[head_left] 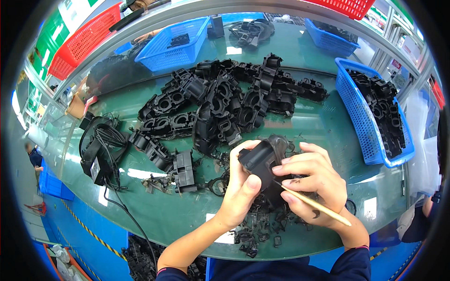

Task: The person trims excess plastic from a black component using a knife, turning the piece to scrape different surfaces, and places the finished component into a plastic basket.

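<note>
My left hand is closed round a black moulded plastic part, with the thumb along its near side. My right hand curls over the part's right side and grips a slim, pale-yellow stick-shaped tool. The tool's far end points at the part; whether it touches cannot be made out. Beneath my hands, small black plastic scraps are strewn over the green tabletop. Beyond them lies a heap of similar black moulded parts, some with round openings.
A blue basket of black parts stands at the right; another blue basket is at the back. To the left lies a black device with a coiled cable, its cord running over the front edge. A metal frame bar crosses the back.
</note>
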`<action>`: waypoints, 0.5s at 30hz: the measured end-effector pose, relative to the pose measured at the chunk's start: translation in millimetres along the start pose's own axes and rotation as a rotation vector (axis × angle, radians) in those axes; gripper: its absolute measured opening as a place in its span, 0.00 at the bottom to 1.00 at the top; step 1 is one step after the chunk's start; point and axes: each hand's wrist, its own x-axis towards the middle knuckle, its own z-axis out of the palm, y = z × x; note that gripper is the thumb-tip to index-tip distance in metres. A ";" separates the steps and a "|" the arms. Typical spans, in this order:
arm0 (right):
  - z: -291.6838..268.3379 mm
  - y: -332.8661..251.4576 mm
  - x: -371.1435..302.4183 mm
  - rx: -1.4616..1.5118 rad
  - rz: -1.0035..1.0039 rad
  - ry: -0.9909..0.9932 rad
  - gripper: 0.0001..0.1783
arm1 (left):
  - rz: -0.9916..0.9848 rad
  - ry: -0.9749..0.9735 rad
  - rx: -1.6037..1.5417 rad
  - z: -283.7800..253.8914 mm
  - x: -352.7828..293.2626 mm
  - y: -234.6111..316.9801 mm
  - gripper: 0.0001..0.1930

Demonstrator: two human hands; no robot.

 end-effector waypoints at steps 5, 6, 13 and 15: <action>12.5 0.0 -9.3 -0.375 -0.109 0.025 0.16 | 0.057 0.097 0.167 4.9 -0.6 -6.7 0.41; 12.1 1.7 -10.4 -0.356 -0.098 0.041 0.15 | 0.030 0.096 0.159 5.1 -0.4 -6.5 0.41; -22.5 25.2 0.4 -0.109 0.183 0.496 0.05 | -0.182 0.066 -0.067 -1.3 -1.7 -0.9 0.37; -31.0 31.2 2.3 -0.233 0.196 0.513 0.05 | -0.203 0.005 -0.150 -3.4 -2.2 -0.8 0.37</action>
